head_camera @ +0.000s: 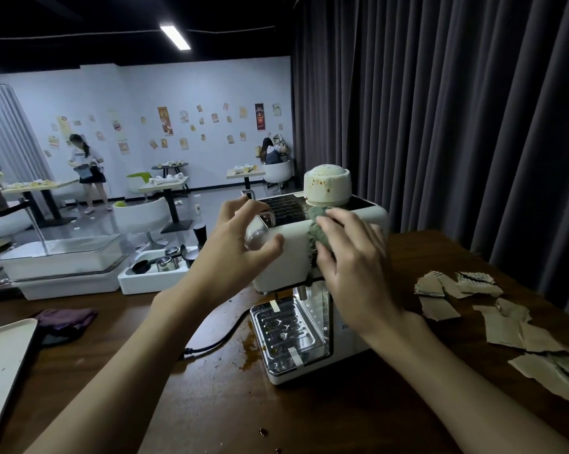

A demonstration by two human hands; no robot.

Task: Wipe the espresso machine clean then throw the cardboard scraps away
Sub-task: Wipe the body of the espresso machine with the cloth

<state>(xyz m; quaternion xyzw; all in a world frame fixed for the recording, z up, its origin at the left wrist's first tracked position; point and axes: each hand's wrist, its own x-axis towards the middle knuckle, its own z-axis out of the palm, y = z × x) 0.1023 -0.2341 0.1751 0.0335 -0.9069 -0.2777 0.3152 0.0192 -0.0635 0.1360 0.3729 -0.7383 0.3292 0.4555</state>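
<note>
step: wiping, scraps not begun (judgement)
espresso machine (289, 273): white, on the worktop (211, 404) straight ahead, between both hands
left hand (240, 244): fingers spread and loosely bent, holding nothing, thumb on the machine's front near its left end; looks like bracing
right hand (351, 257): fingers and thumb bent over a bunched grey-green cloth (319, 221), pressing it on the upper front of the machine, right part
cloth position: wad pokes up over the top edge, just below the cup (327, 185); a frayed edge hangs down the front
cup: upside down on the machine's top, brown spots on it
drip tray (286, 332): below both hands, shiny, taped
spill (250, 352): brown, on the worktop touching the base's left side
cardboard scraps (505, 322): torn pieces loose on the worktop, right of the machine and well apart from it
key relation: scraps lie on the right hand's side, the machine standing between them and the left hand; right hand is nearer but busy with the cloth
remaining (judgement): top, tray, spill, then scraps
bin: none in view
</note>
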